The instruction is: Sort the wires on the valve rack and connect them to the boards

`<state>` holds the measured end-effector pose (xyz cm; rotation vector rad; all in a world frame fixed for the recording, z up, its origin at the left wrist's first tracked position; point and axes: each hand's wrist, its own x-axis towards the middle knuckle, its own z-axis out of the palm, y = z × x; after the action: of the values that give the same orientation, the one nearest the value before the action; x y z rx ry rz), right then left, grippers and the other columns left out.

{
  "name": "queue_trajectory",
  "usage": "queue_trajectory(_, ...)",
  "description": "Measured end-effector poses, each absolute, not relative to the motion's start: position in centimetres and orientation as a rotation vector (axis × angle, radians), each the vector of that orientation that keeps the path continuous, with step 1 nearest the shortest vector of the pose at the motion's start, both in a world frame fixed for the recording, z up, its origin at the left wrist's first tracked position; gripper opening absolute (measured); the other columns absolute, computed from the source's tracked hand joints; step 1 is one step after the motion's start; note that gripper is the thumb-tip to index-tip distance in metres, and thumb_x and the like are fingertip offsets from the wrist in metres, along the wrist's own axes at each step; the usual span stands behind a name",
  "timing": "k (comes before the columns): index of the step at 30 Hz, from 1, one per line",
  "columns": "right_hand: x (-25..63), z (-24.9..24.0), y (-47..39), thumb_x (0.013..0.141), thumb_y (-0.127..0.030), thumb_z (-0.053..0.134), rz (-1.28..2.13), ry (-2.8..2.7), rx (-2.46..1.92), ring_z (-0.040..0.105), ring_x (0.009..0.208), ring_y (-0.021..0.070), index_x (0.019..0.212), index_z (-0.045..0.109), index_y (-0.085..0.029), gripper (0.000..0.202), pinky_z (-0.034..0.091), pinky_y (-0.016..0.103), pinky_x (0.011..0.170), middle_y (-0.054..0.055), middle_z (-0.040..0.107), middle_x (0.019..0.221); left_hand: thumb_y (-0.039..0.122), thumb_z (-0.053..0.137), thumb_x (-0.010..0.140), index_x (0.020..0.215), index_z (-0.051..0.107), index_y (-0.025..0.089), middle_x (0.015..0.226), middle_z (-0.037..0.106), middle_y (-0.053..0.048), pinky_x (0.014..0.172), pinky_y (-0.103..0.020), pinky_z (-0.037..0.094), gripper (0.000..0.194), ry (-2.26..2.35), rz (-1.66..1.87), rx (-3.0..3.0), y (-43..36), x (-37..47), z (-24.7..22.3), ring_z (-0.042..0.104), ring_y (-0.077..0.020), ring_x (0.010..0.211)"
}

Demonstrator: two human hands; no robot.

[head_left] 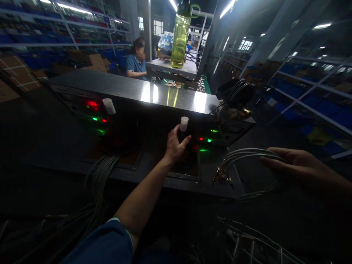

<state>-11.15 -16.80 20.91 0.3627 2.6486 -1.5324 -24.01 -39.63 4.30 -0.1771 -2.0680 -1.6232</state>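
Observation:
My left hand (174,145) reaches to the machine's front with thumb and fingers apart. Its fingertips are beside a white cylindrical cap (184,124), and I cannot tell whether they touch it. At the right, my right hand (299,165) is closed on a bundle of thin grey cables (250,153). The cables arch leftward and end in small brass-coloured connectors (223,176) over the bench's right end. Under my left hand lies a dark square recess with a brownish edge (194,169), mostly in shadow.
The long metal machine (126,86) carries red and green lights and a second white cap (109,106). More grey cables (103,176) hang from its left station. A green bottle (180,40) stands on a shelf behind. Beyond it sits a person (136,62). A wire rack (253,242) is low right.

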Motion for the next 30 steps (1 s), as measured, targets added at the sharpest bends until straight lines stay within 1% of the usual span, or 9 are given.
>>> queue_trajectory(2, -12.2, 21.2, -16.4, 0.050, -0.048, 0.081, -1.596, 2.602, 0.313, 0.026, 0.043, 0.0039, 0.063, 0.062, -0.016, 0.040, 0.011, 0.019, 0.039, -0.005, 0.035, 0.049, 0.030, 0.047, 0.087, 0.095, 0.053, 0.018, 0.084, 0.064, -0.006, 0.072, -0.030, 0.045, 0.016, -2.252, -1.637, -0.359, -39.9, -25.3, 4.2, 0.061, -0.0185, 0.079)
queue_trajectory(4, -13.3, 21.3, -16.0, 0.053, -0.048, 0.080, -1.632, 2.565, 0.238, 0.028, 0.041, 0.0038, 0.066, 0.063, -0.015, 0.039, 0.012, 0.018, 0.038, -0.004, 0.037, 0.049, 0.027, 0.040, 0.090, 0.086, 0.053, 0.020, 0.070, 0.063, -0.002, 0.064, -0.027, 0.043, 0.016, -2.286, -1.605, -0.425, -40.3, -25.8, 4.3, 0.059, -0.0156, 0.065)
queue_trajectory(7, -15.2, 21.5, -16.4, 0.062, -0.040, 0.077, -1.681, 2.498, 0.238, 0.031, 0.037, 0.0031, 0.067, 0.062, -0.013, 0.031, 0.013, 0.018, 0.036, -0.005, 0.040, 0.046, 0.029, 0.041, 0.091, 0.081, 0.051, 0.020, 0.066, 0.062, -0.001, 0.061, -0.024, 0.043, 0.017, -2.097, -1.577, -0.292, -41.8, -25.4, 5.1, 0.059, -0.0134, 0.060)
queue_trajectory(11, -17.7, 21.0, -18.7, 0.082, -0.026, 0.058, -1.751, 2.467, 0.141, 0.029, 0.035, 0.0017, 0.067, 0.058, -0.012, 0.021, 0.014, 0.017, 0.037, -0.007, 0.038, 0.043, 0.034, 0.039, 0.092, 0.082, 0.050, 0.019, 0.064, 0.062, 0.001, 0.063, -0.023, 0.046, 0.021, -1.866, -1.559, -0.090, -44.7, -24.6, 7.1, 0.060, -0.0115, 0.060)
queue_trajectory(18, -21.4, 14.8, -21.8, 0.080, -0.039, 0.058, -1.685, 2.490, -0.233, 0.036, 0.046, 0.0045, 0.076, 0.057, -0.012, 0.027, 0.024, 0.017, 0.043, -0.006, 0.045, 0.055, 0.037, 0.036, 0.093, 0.083, 0.049, 0.017, 0.062, 0.060, 0.002, 0.067, -0.025, 0.049, 0.026, -1.747, -1.425, 0.044, -47.7, -23.4, 8.0, 0.064, -0.0121, 0.061)
queue_trajectory(21, -22.4, 10.9, -21.9, 0.081, -0.042, 0.055, -1.516, 2.605, -0.241, 0.038, 0.049, 0.0066, 0.072, 0.057, -0.013, 0.030, 0.028, 0.019, 0.045, -0.004, 0.047, 0.058, 0.036, 0.033, 0.093, 0.083, 0.048, 0.017, 0.061, 0.060, 0.002, 0.065, -0.025, 0.050, 0.026, -1.717, -1.403, 0.138, -48.7, -23.5, 7.4, 0.064, -0.0118, 0.060)
queue_trajectory(26, -22.9, 6.2, -21.6, 0.085, -0.023, 0.050, -0.807, 2.790, -0.218, 0.052, 0.060, 0.0133, 0.073, 0.059, -0.013, 0.018, 0.038, 0.023, 0.054, 0.003, 0.059, 0.068, 0.034, 0.032, 0.093, 0.085, 0.046, 0.016, 0.059, 0.058, 0.003, 0.061, -0.025, 0.052, 0.024, -1.653, -1.437, 0.177, -49.6, -24.0, 7.0, 0.062, -0.0113, 0.054)
queue_trajectory(29, -22.5, 4.4, -22.5, 0.079, -0.013, 0.054, -0.696, 2.803, -0.202, 0.059, 0.072, 0.0195, 0.079, 0.062, -0.012, 0.008, 0.044, 0.028, 0.063, 0.009, 0.063, 0.079, 0.037, 0.035, 0.092, 0.083, 0.048, 0.016, 0.062, 0.059, 0.002, 0.062, -0.025, 0.052, 0.026, -1.663, -1.442, 0.112, -48.6, -24.0, 7.0, 0.064, -0.0118, 0.058)
queue_trajectory(30, -22.0, 3.8, -23.0, 0.077, -0.011, 0.056, -0.687, 2.811, -0.208, 0.060, 0.078, 0.0212, 0.087, 0.063, -0.012, 0.013, 0.046, 0.030, 0.068, 0.011, 0.064, 0.086, 0.038, 0.035, 0.092, 0.082, 0.048, 0.016, 0.063, 0.060, 0.001, 0.063, -0.025, 0.052, 0.027, -1.683, -1.445, 0.091, -48.0, -23.8, 7.0, 0.064, -0.0120, 0.060)
